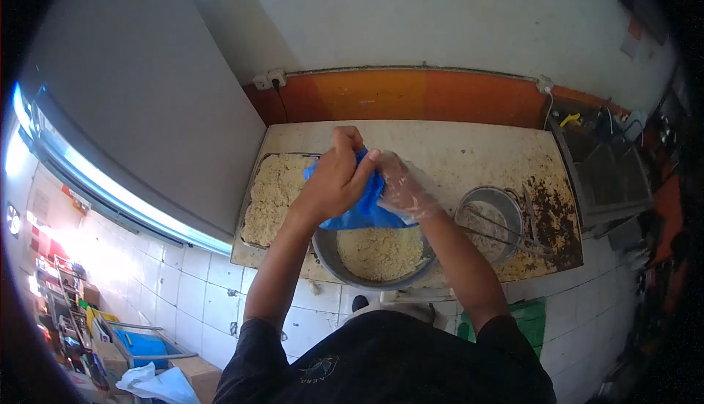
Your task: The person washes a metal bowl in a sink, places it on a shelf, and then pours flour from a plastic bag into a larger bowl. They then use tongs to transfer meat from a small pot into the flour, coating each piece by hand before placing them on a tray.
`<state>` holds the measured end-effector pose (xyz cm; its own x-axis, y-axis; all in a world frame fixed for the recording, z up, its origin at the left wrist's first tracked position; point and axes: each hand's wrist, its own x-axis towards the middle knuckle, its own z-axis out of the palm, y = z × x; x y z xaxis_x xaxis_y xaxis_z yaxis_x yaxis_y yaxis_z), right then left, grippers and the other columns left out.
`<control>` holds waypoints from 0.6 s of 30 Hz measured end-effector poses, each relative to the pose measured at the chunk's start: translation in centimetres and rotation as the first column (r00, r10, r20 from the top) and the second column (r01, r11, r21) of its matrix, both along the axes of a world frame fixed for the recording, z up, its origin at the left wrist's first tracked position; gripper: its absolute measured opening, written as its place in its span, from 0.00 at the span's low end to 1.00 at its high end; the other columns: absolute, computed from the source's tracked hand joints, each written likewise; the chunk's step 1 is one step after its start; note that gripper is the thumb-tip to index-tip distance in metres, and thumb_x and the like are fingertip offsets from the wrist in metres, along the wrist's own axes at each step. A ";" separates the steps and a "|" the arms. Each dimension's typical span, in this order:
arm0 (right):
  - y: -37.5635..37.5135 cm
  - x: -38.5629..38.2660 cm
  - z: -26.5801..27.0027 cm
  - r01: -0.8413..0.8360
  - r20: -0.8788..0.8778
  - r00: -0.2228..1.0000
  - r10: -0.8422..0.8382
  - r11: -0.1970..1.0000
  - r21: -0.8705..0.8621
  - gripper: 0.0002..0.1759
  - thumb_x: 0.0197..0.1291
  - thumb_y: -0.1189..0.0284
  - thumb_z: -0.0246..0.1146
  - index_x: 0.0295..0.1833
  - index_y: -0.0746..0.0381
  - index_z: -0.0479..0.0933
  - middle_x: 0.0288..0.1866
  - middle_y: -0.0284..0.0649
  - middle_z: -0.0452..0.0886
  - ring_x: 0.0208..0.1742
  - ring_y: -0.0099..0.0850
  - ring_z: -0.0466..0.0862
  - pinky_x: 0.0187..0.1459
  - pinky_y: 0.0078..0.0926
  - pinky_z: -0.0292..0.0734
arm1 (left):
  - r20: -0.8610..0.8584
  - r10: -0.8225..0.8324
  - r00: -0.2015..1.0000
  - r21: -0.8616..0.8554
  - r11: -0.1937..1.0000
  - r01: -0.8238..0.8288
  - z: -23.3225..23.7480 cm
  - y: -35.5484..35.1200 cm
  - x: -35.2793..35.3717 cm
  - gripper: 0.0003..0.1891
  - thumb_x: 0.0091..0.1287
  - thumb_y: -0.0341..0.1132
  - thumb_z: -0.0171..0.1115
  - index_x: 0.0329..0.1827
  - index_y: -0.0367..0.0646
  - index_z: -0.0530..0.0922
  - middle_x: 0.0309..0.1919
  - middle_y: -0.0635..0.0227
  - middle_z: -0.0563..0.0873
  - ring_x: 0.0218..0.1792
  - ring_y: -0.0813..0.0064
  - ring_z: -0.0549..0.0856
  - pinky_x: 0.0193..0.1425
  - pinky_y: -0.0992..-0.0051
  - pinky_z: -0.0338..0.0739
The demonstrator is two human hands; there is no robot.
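Above a round metal bowl [323, 256] of pale yellow crumbly mixture [378, 254], a blue plastic bag [359, 210] hangs between my hands. My left hand [339, 173], bare, has its fingers closed on the bag's gathered upper part. My right hand [403, 186] wears a clear plastic glove and sits against the bag's right side; its fingers are partly hidden and blurred. The bag's lower edge covers the back of the bowl. To the left, a rectangular tray [253, 177] holds more of the crumbly mixture.
A metal pot [521, 210] with a whitish residue and metal utensils stands at the right of the table [469, 140]. Crumbs and dark stains mark the table's right end. A large grey panel [147, 96] rises at the left. Boxes lie on the floor at lower left.
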<state>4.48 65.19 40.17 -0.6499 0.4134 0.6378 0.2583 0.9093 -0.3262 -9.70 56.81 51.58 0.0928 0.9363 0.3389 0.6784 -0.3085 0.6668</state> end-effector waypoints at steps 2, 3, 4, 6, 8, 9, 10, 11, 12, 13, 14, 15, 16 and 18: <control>-1.1 -2.0 3.9 -0.165 -0.261 0.964 0.051 0.884 -0.437 0.32 0.51 0.54 0.67 0.57 0.61 0.70 0.51 0.50 0.75 0.55 0.44 0.74 0.58 0.38 0.65 | -0.023 0.044 0.999 0.171 0.984 -0.039 -0.4 -0.9 -2.2 0.21 0.66 0.38 0.54 0.54 0.34 0.59 0.38 0.52 0.74 0.42 0.59 0.77 0.51 0.69 0.70; -1.4 -3.1 5.4 -0.163 -0.253 0.966 0.051 0.882 -0.443 0.32 0.51 0.54 0.67 0.57 0.61 0.70 0.51 0.50 0.75 0.55 0.44 0.74 0.58 0.38 0.65 | 0.117 0.111 0.987 0.304 0.942 -0.142 -1.0 -1.7 -4.2 0.21 0.66 0.39 0.52 0.55 0.35 0.59 0.43 0.53 0.73 0.47 0.61 0.74 0.55 0.68 0.67; -1.6 -4.0 6.8 -0.029 -0.126 0.990 -0.068 0.767 -0.641 0.33 0.53 0.49 0.63 0.58 0.60 0.69 0.54 0.51 0.74 0.58 0.43 0.73 0.60 0.38 0.64 | 0.261 0.155 0.953 0.417 0.872 -0.256 -1.9 -2.5 -5.9 0.21 0.67 0.39 0.51 0.55 0.35 0.59 0.47 0.54 0.71 0.52 0.64 0.72 0.59 0.67 0.64; -2.1 -4.7 9.5 0.126 0.034 0.986 -0.163 0.601 -0.790 0.35 0.55 0.44 0.58 0.60 0.59 0.69 0.57 0.51 0.73 0.61 0.43 0.71 0.62 0.37 0.62 | 0.664 0.246 0.706 0.311 0.767 -0.561 -7.9 -4.6 -9.1 0.22 0.68 0.41 0.50 0.58 0.36 0.59 0.54 0.58 0.68 0.57 0.68 0.67 0.63 0.65 0.60; -3.1 -4.9 12.0 -0.002 -0.099 0.984 -0.151 0.537 -0.843 0.41 0.56 0.37 0.48 0.63 0.59 0.66 0.62 0.52 0.69 0.65 0.42 0.68 0.64 0.36 0.59 | 0.886 0.377 0.270 -0.168 0.804 -0.571 -18.3 -4.5 -11.3 0.27 0.68 0.43 0.51 0.64 0.38 0.56 0.59 0.59 0.67 0.61 0.65 0.66 0.66 0.64 0.58; -3.7 -5.2 13.2 0.011 -0.091 0.979 -0.185 0.487 -0.873 0.42 0.56 0.37 0.48 0.64 0.59 0.65 0.64 0.50 0.67 0.66 0.41 0.67 0.65 0.35 0.58 | 0.977 0.207 0.053 -0.184 0.940 -0.288 -19.0 -4.8 -9.1 0.31 0.66 0.46 0.53 0.65 0.38 0.55 0.62 0.60 0.65 0.64 0.64 0.64 0.67 0.63 0.56; -4.3 -5.6 13.9 0.020 -0.080 0.980 -0.184 0.485 -0.874 0.42 0.56 0.37 0.48 0.64 0.59 0.65 0.64 0.50 0.67 0.66 0.41 0.67 0.65 0.35 0.58 | 0.997 0.029 -0.075 -0.037 0.994 -0.104 -19.7 -4.7 -6.4 0.34 0.65 0.47 0.56 0.66 0.38 0.54 0.63 0.61 0.64 0.65 0.63 0.62 0.68 0.62 0.55; -4.8 -6.0 14.5 0.086 -0.042 0.967 -0.250 0.480 -0.873 0.41 0.58 0.38 0.47 0.63 0.61 0.66 0.62 0.51 0.69 0.64 0.43 0.69 0.64 0.35 0.59 | 0.969 -0.082 -0.232 0.103 0.991 0.080 -20.3 -4.6 -3.7 0.36 0.63 0.49 0.58 0.67 0.39 0.53 0.65 0.62 0.63 0.67 0.62 0.61 0.69 0.60 0.54; -5.0 -6.4 14.6 0.150 -0.008 0.949 -0.317 0.471 -0.869 0.39 0.59 0.39 0.46 0.61 0.62 0.67 0.59 0.52 0.72 0.62 0.45 0.71 0.62 0.35 0.61 | 0.955 -0.168 -0.244 0.200 0.973 0.114 -20.6 -4.5 -2.9 0.38 0.62 0.49 0.59 0.67 0.39 0.52 0.65 0.62 0.63 0.67 0.62 0.60 0.69 0.60 0.54; -5.2 -6.4 14.3 0.157 0.000 0.948 -0.317 0.468 -0.870 0.39 0.59 0.39 0.46 0.61 0.62 0.67 0.59 0.52 0.72 0.62 0.45 0.71 0.62 0.35 0.61 | 0.933 -0.249 -0.261 0.294 0.944 0.150 -20.4 -4.5 -2.2 0.39 0.61 0.50 0.60 0.68 0.40 0.52 0.65 0.62 0.63 0.68 0.61 0.59 0.70 0.59 0.53; -5.2 -6.0 14.0 0.225 0.039 0.942 -0.333 0.542 -0.810 0.36 0.61 0.41 0.45 0.56 0.62 0.70 0.53 0.53 0.75 0.56 0.47 0.74 0.58 0.36 0.65 | 0.960 -0.167 -0.225 0.194 0.976 0.104 -20.1 -4.3 -2.1 0.41 0.58 0.51 0.63 0.68 0.42 0.53 0.64 0.62 0.65 0.66 0.59 0.62 0.69 0.57 0.56; -4.9 -5.4 13.9 0.287 0.071 0.934 -0.349 0.619 -0.731 0.33 0.62 0.43 0.45 0.50 0.63 0.74 0.46 0.53 0.78 0.50 0.48 0.77 0.53 0.37 0.68 | 0.977 -0.091 -0.192 0.103 0.993 0.051 -19.6 -3.7 -2.2 0.43 0.55 0.52 0.66 0.68 0.44 0.53 0.63 0.62 0.66 0.64 0.57 0.64 0.67 0.54 0.59; -4.4 -4.7 14.0 0.287 0.069 0.936 -0.346 0.632 -0.720 0.33 0.62 0.43 0.45 0.50 0.63 0.74 0.46 0.53 0.78 0.50 0.48 0.77 0.53 0.37 0.68 | 0.975 -0.108 -0.195 0.119 0.992 0.047 -19.4 -3.2 -2.5 0.43 0.55 0.52 0.66 0.68 0.44 0.53 0.63 0.62 0.66 0.64 0.57 0.64 0.67 0.54 0.59; -3.8 -3.0 13.7 0.172 0.078 0.985 -0.153 0.879 -0.445 0.28 0.64 0.47 0.46 0.35 0.63 0.76 0.30 0.52 0.78 0.34 0.49 0.77 0.41 0.41 0.69 | 0.996 0.069 -0.063 -0.071 0.997 -0.039 -19.4 -3.1 -3.0 0.40 0.55 0.41 0.68 0.66 0.41 0.55 0.61 0.58 0.67 0.62 0.58 0.68 0.65 0.57 0.63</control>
<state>1.50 61.36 53.85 -0.5693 0.7508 0.3349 0.4107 0.6126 -0.6753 -12.75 53.72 32.22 -0.3803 0.9249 0.0055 -0.6954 -0.2899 0.6575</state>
